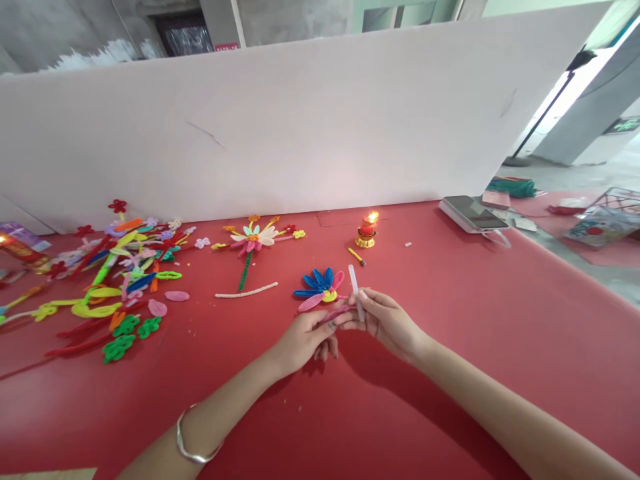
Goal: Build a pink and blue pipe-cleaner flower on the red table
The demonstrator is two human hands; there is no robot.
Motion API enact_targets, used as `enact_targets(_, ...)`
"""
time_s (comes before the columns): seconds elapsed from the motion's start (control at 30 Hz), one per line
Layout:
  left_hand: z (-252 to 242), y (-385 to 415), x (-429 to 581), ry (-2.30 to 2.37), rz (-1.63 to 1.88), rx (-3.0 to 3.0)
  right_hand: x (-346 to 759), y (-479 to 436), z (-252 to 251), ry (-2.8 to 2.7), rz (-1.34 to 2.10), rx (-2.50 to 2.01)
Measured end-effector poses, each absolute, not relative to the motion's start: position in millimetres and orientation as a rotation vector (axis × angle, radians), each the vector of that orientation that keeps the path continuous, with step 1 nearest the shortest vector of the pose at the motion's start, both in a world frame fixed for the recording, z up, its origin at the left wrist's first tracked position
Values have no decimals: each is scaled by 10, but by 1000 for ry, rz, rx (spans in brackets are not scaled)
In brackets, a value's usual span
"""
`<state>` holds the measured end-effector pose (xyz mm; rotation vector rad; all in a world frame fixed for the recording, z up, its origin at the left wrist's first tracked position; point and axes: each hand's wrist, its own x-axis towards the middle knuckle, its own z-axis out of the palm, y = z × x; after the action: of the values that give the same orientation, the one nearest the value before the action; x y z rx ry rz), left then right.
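Red tabletop [280, 433] | lit candle [367, 230] beyond blue-pink flower [315, 284] | left hand [304, 339] pinching pink petal [336, 313] | right hand [389, 323] gripping white stick [354, 281]

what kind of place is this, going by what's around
Probably a makeshift craft workspace in an unfinished-looking building: a fuzzy blue and pink flower and a lit candle on a red work surface, with a rough grey wall showing beyond a white partition.

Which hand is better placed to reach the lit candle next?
Probably the right hand: its fingers look nearer the candle, and it already holds the white stick. The left hand sits farther back, holding a pink piece.
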<state>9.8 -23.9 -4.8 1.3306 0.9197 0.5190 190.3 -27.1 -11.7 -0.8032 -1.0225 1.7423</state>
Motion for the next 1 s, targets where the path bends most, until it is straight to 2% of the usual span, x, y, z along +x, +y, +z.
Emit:
enact_targets(0.17,-155,-166,77,925,557,1219,1973,-223,-156,-1241,1388,-1030)
enact_targets(0.33,-160,-124,41,900,554,1086,2016,-218,-90,-1359,1395,-1111)
enact_targets(0.7,-173,-152,60,971,501,1216,2013,-268,-110,-1819,1111,-1342)
enact_targets(1.0,-170,-165,59,964,503,1262,2014,-280,-134,-1905,958,-1378)
